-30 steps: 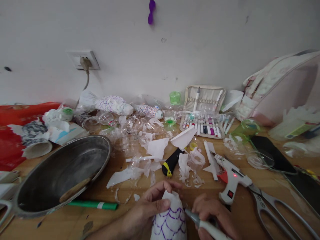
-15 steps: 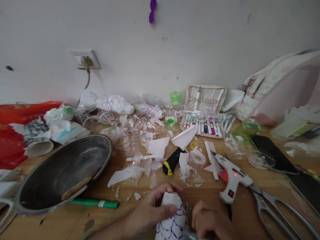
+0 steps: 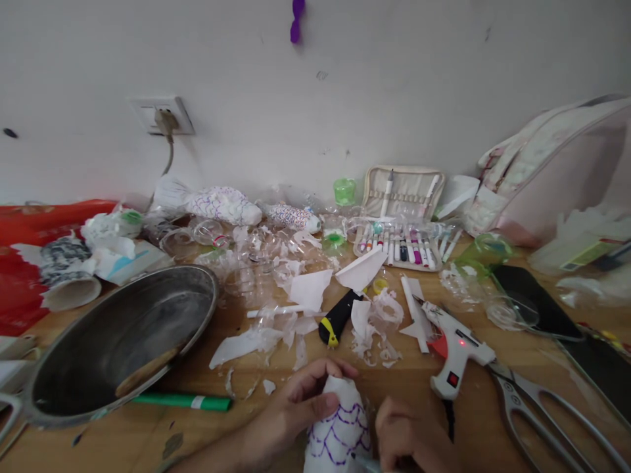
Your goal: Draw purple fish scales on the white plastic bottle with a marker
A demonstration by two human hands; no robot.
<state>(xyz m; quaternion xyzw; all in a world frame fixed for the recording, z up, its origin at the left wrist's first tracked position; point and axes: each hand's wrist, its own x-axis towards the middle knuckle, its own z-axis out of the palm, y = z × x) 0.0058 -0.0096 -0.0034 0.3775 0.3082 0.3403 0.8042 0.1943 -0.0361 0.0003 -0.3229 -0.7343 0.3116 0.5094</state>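
A white rounded piece (image 3: 340, 427) with purple scale-like lines stands at the bottom centre. My left hand (image 3: 308, 401) is wrapped round its upper end, thumb on the near side and fingers behind. Just right of it, my right hand (image 3: 409, 433) is closed round a grey marker (image 3: 365, 462), whose tip meets the white surface low on the piece. The lower ends of the piece and of my right hand run out of the picture.
A metal basin (image 3: 123, 341) stands at left, a green marker (image 3: 185, 401) beside it. Plastic and paper scraps, a black-yellow cutter (image 3: 340, 318) and a marker case (image 3: 399, 243) lie ahead. At right are a glue gun (image 3: 458, 351), scissors (image 3: 537, 407) and a phone (image 3: 537, 302).
My left thumb has shifted slightly left and up on the white piece. The marker in my right hand now shows its tip against the surface. The whole view has shifted a little.
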